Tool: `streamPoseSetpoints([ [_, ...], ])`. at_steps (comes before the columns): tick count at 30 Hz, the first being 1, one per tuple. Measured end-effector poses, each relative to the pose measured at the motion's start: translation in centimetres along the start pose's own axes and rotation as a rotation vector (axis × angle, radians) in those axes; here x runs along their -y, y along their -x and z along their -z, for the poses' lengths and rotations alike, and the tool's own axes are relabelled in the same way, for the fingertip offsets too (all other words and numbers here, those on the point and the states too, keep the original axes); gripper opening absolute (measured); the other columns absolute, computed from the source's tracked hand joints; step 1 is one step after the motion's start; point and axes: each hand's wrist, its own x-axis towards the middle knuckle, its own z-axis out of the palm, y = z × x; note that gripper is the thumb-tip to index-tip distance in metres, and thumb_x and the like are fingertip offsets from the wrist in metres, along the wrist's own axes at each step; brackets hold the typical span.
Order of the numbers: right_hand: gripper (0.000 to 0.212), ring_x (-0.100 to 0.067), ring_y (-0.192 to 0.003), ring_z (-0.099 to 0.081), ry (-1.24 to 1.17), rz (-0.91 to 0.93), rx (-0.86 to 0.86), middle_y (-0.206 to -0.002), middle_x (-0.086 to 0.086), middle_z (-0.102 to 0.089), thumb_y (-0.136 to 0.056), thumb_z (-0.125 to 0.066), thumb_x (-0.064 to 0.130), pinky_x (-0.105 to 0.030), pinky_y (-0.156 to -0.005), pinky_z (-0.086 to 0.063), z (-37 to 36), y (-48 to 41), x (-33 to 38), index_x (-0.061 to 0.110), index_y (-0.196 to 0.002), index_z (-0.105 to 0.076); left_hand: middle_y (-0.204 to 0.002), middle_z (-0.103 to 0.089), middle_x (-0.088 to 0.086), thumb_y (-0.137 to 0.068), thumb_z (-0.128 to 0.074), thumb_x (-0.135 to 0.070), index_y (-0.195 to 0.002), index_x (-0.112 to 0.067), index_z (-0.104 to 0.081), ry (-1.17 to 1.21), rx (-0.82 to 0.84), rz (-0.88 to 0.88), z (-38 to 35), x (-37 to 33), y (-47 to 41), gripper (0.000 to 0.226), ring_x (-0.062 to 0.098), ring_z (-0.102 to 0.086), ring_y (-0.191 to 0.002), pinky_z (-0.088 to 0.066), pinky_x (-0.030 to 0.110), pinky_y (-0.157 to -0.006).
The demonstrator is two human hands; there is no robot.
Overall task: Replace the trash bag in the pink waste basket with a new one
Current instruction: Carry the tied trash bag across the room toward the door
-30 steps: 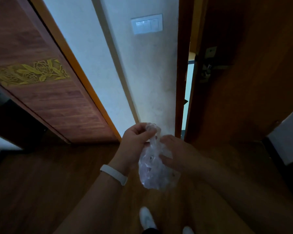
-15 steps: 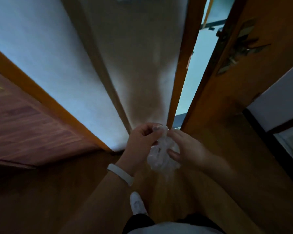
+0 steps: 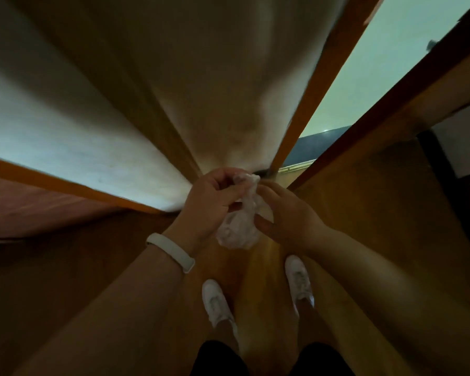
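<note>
Both grips, L hand (image 3: 209, 207) & R hand (image 3: 291, 217), still pinch trash bag (image 3: 238, 232), now scrunched tighter.

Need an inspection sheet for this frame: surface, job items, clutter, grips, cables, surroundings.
surface: wooden floor, dimly lit.
job's things: crumpled clear plastic bag held in the air between both hands; pink waste basket not in view.
clutter: nothing seen.
grips: left hand pinches the bag's top; right hand holds its side.
cables: nothing seen.
surroundings: pale wall ahead; door frame and open door on the right, with a pale gap between them; white wristband on the left wrist; white shoes below.
</note>
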Motion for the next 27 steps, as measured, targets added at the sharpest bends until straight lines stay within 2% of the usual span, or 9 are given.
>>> streamPoseSetpoints([
  [3,0.059,-0.022,-0.121,-0.053,0.014,0.010,0.030,-0.141,-0.005,-0.048,-0.085,-0.064,0.033,-0.028,-0.085,-0.049,-4.3,-1.9,-5.5,0.013,-0.137,-0.046,-0.091,-0.075,0.005,-0.087,-0.065,-0.005,-0.091,-0.011,-0.072,0.061,-0.063,0.072,-0.7,5.3,-4.7,0.010,0.017,-0.071,-0.089,-0.056,0.029,-0.073],
  [7,0.060,-0.024,-0.121,-0.051,0.077,0.016,0.082,-0.142,-0.008,-0.047,-0.088,-0.061,0.035,-0.023,-0.082,-0.040,-9.5,-3.7,-12.5,0.014,-0.141,-0.043,-0.089,-0.075,0.004,-0.090,-0.059,0.000,-0.088,-0.014,-0.071,0.151,-0.073,0.160,-1.2,11.9,-10.6,0.018,0.017,-0.072,-0.086,-0.056,0.028,-0.072],
  [14,0.057,-0.030,-0.125,-0.050,0.181,0.050,0.123,-0.141,-0.015,-0.049,-0.092,-0.051,0.039,-0.031,-0.087,-0.047,-18.1,-6.5,-22.9,0.011,-0.141,-0.042,-0.097,-0.074,0.004,-0.092,-0.056,-0.005,-0.091,-0.018,-0.072,0.165,0.007,0.257,-1.0,24.1,-21.0,0.021,0.020,-0.069,-0.096,-0.055,0.039,-0.086],
  [16,0.056,-0.030,-0.123,-0.052,0.197,0.048,0.129,-0.139,-0.015,-0.051,-0.092,-0.050,0.039,-0.031,-0.086,-0.048,-20.5,-7.2,-25.4,0.010,-0.140,-0.044,-0.096,-0.074,0.003,-0.093,-0.055,-0.006,-0.094,-0.019,-0.070,0.134,0.050,0.277,-1.2,26.9,-23.4,0.020,0.018,-0.068,-0.095,-0.055,0.039,-0.090],
  [18,0.057,-0.030,-0.125,-0.051,0.230,0.041,0.148,-0.140,-0.014,-0.050,-0.093,-0.051,0.039,-0.035,-0.088,-0.051,-23.1,-8.2,-27.6,0.012,-0.141,-0.042,-0.093,-0.074,0.000,-0.093,-0.057,-0.008,-0.095,-0.021,-0.070,0.079,0.057,0.302,-0.8,29.6,-25.7,0.018,0.013,-0.070,-0.092,-0.056,0.034,-0.085],
  [20,0.060,-0.028,-0.130,-0.044,0.284,0.001,0.197,-0.147,-0.010,-0.043,-0.094,-0.049,0.042,-0.041,-0.092,-0.051,-25.5,-9.6,-29.2,0.017,-0.147,-0.032,-0.096,-0.075,-0.001,-0.091,-0.062,-0.013,-0.100,-0.022,-0.068,0.031,0.013,0.334,0.3,32.1,-28.2,0.014,0.010,-0.071,-0.092,-0.056,0.030,-0.079],
  [22,0.064,-0.026,-0.137,-0.035,0.351,-0.043,0.261,-0.153,-0.006,-0.032,-0.096,-0.042,0.047,-0.042,-0.098,-0.046,-27.2,-11.1,-30.2,0.023,-0.151,-0.019,-0.108,-0.072,0.003,-0.089,-0.066,-0.016,-0.110,-0.021,-0.066,-0.013,-0.041,0.363,1.6,33.8,-30.3,0.021,0.013,-0.070,-0.100,-0.056,0.031,-0.083],
  [24,0.065,-0.027,-0.139,-0.031,0.401,-0.062,0.297,-0.156,-0.005,-0.026,-0.097,-0.038,0.049,-0.043,-0.100,-0.043,-28.2,-12.3,-30.4,0.025,-0.152,-0.014,-0.110,-0.070,0.003,-0.089,-0.066,-0.013,-0.107,-0.020,-0.064,-0.062,-0.108,0.368,2.4,34.5,-31.7,0.019,0.015,-0.068,-0.100,-0.056,0.031,-0.085],
  [27,0.064,-0.028,-0.136,-0.036,0.432,-0.071,0.329,-0.153,-0.005,-0.030,-0.096,-0.039,0.050,-0.044,-0.099,-0.044,-28.4,-13.3,-30.1,0.025,-0.151,-0.017,-0.111,-0.067,0.003,-0.088,-0.065,-0.009,-0.095,-0.023,-0.063,-0.195,-0.166,0.365,3.1,34.7,-32.5,0.016,0.015,-0.065,-0.100,-0.057,0.029,-0.083],
])
